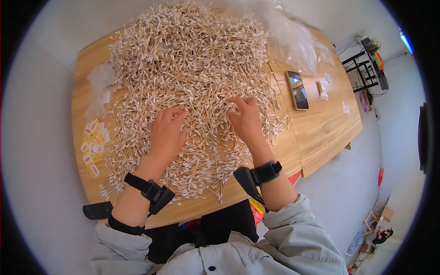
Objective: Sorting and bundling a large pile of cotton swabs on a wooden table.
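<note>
The left hand (166, 135) and the right hand (248, 120) were both over the heap of cotton swabs (192, 59) on the wooden table (321, 142), well apart from each other. On each, the thumb and forefinger stood apart, with a gap between the tips; whether a single swab touched a fingertip could not be told. Loose swabs lay in front of both sets of fingers, filled the space between the hands and spread under the wrists. The tallest part of the heap rose beyond the fingertips, toward the table's far edge, while a thinner layer reached back to the near edge.

Black wrist straps (266, 172) circled both forearms. Left of the left hand, yellow-and-white labels (95, 142) lay scattered by the table's left edge, with a crumpled plastic film (97, 87) farther along that edge. Right of the right hand, beyond the heap, a phone (298, 90) lay near the seam, a small packet (323, 90) beside it toward the right edge. A clear plastic bag (298, 46) covered the far right corner.
</note>
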`<state>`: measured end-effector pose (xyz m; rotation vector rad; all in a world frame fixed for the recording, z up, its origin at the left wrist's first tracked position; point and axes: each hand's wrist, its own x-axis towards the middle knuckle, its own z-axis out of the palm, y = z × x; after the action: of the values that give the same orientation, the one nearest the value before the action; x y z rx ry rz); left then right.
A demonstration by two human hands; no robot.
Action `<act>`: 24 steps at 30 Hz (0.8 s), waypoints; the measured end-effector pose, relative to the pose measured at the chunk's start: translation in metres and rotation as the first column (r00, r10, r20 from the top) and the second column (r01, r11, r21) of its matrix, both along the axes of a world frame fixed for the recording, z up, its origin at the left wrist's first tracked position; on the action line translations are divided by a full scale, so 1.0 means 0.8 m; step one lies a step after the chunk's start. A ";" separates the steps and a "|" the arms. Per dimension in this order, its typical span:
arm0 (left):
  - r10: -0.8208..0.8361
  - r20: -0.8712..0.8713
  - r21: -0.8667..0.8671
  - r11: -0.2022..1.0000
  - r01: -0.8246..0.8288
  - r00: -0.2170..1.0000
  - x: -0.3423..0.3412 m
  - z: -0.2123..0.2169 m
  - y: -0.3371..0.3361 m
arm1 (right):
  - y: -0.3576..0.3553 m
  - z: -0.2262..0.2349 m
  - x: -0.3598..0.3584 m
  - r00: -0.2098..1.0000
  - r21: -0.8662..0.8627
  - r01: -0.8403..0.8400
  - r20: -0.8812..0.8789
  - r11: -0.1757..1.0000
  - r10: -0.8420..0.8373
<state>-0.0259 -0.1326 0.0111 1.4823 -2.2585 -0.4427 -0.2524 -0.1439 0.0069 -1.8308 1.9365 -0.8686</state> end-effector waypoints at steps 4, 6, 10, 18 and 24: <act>-0.021 -0.007 -0.112 0.994 0.020 1.000 -0.007 -0.016 -0.023 | 0.038 0.006 0.008 0.977 0.215 -0.214 0.059 0.953 0.206; -0.028 0.038 -0.183 0.983 0.035 0.999 -0.013 -0.023 -0.033 | 0.054 -0.009 0.007 0.943 0.156 -0.278 -0.144 0.948 0.300; -0.025 0.050 -0.154 0.988 0.032 0.998 -0.009 -0.019 -0.028 | 0.060 -0.021 -0.012 0.975 0.121 -0.199 -0.074 0.973 0.209; 0.409 -0.499 0.502 0.855 -0.129 0.764 0.030 -0.004 0.037 | 0.059 -0.001 -0.013 0.817 0.226 -0.077 0.573 0.971 -0.069; 0.748 -0.598 0.798 0.588 0.132 0.289 0.042 0.018 0.094 | 0.087 0.011 0.065 0.749 0.220 -0.267 0.660 0.938 0.058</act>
<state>0.0079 -0.0575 0.0255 1.3596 -0.6866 -1.7128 -0.2001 -0.0742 0.0160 -1.2590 1.3473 -0.9236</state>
